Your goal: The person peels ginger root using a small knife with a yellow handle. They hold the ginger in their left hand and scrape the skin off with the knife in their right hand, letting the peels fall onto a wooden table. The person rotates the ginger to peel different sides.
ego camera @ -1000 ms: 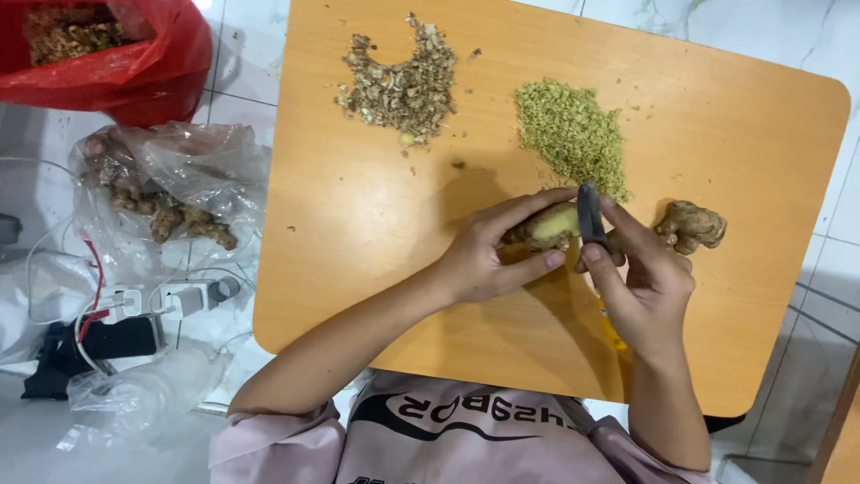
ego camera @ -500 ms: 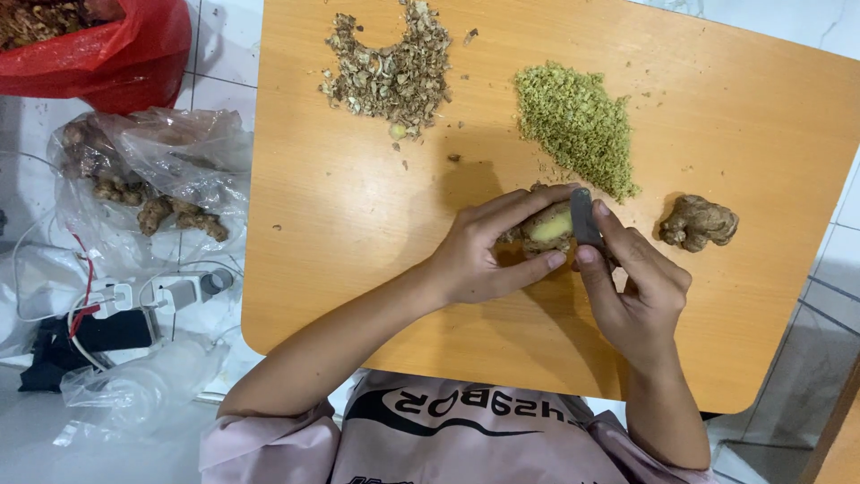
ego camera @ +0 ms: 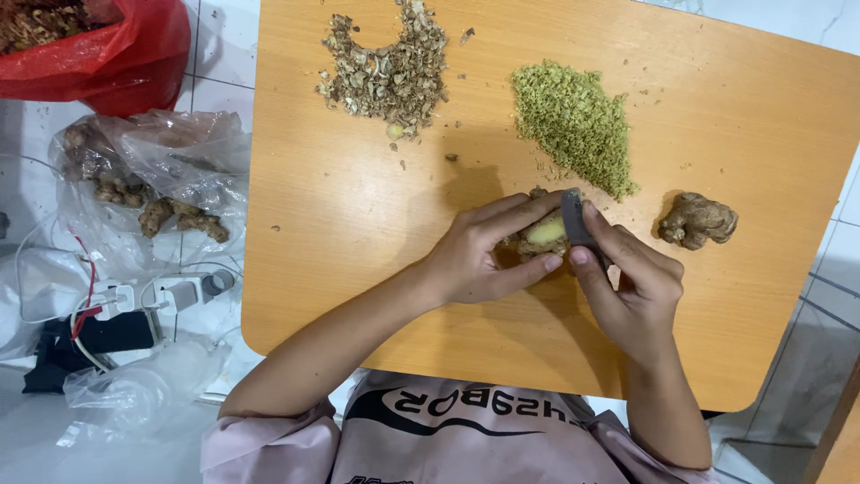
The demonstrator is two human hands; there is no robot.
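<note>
While the left hand (ego camera: 475, 260) is closing its grip around a piece of ginger (ego camera: 544, 233), fingers curled over the top and thumb pressed under it, the right hand (ego camera: 632, 287) is pinching a small dark blade (ego camera: 576, 224) against the ginger's right end. Both are working just above the table (ego camera: 358, 269), a little right of its middle. Compared with the head view a second ago, the hands and the ginger are sitting in almost the same place on the board; the framing is shifting, with the red bag (ego camera: 107, 45) sliding toward the upper left corner. The pale, bare patch on the ginger is facing up, with the blade edge resting on it, so the peeling looks to be going on in short strokes rather than finishing.

Behind the hands, a heap of brown peelings (ego camera: 385, 72) and a heap of finely chopped greenish bits (ego camera: 573, 125) are lying well apart from each other. A second, unpeeled knob of ginger (ego camera: 699, 220) is waiting near the right hand. Off the table's left edge, a clear plastic bag (ego camera: 152, 179) with more roots is resting on the floor.
</note>
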